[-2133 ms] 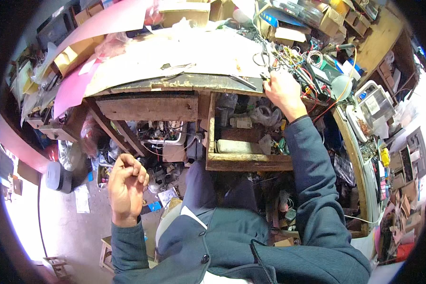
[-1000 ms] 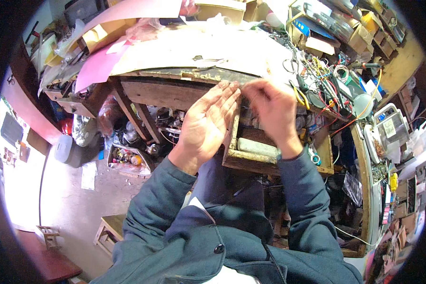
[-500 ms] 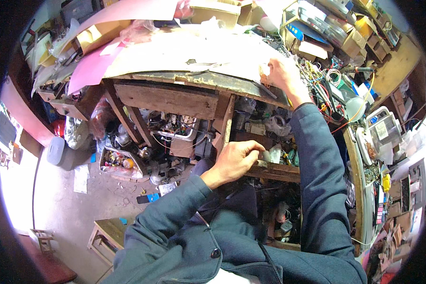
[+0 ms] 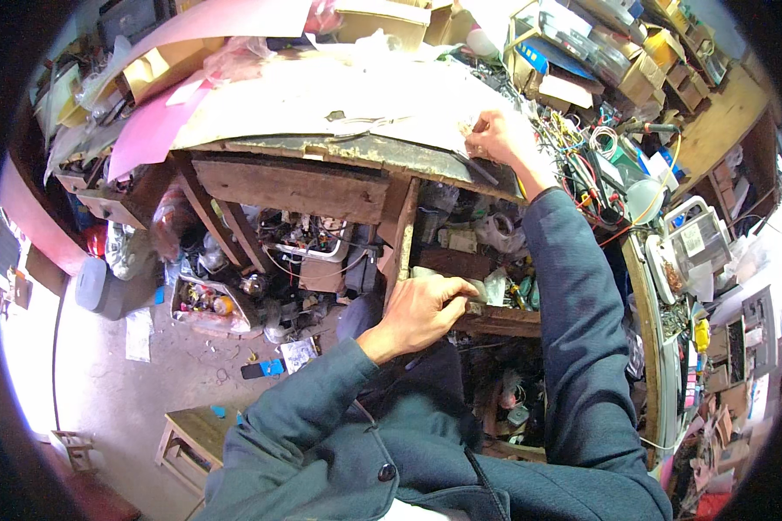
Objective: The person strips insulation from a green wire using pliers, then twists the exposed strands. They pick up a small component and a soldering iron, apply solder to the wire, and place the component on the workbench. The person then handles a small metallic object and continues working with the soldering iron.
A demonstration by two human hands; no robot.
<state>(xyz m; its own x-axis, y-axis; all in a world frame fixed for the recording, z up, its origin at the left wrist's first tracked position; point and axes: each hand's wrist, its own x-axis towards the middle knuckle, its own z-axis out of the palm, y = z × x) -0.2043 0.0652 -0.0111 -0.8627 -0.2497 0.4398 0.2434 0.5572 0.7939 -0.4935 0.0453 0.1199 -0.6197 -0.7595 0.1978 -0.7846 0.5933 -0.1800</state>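
The right hand's [image 4: 502, 141] fingers are curled in, their tips drawn close together low over the right part of the worktop [image 4: 417, 159]; glare makes it impossible to tell whether something small is clamped between them. Just below those tips, a thin dark bar [image 4: 482, 171] lies by the worktop's front edge. The left hand [image 4: 421, 314] is bent at the front left corner of the open drawer [image 4: 504, 322], thumb and forefinger slightly apart at their tips; whether they touch the wood cannot be told.

The drawer sits under the worktop's right part, between the left hand and the right sleeve [image 4: 573, 286]. In it are clear plastic bags [image 4: 500, 233] and a pale block [image 4: 443, 277], partly behind the left hand.

A bright pale sheet [image 4: 278, 108] covers much of the worktop, with a pink sheet [image 4: 152, 135] hanging over at the left. Right of the right hand lies a tangle of coloured wires [image 4: 573, 130], then a round pale disc [image 4: 645, 200] and a clear plastic box [image 4: 702, 241]. Farther out, a white tray [image 4: 326, 253] of parts sits beneath the worktop, and a box of odds and ends [image 4: 210, 304] and a wooden stool [image 4: 191, 425] stand on the floor.
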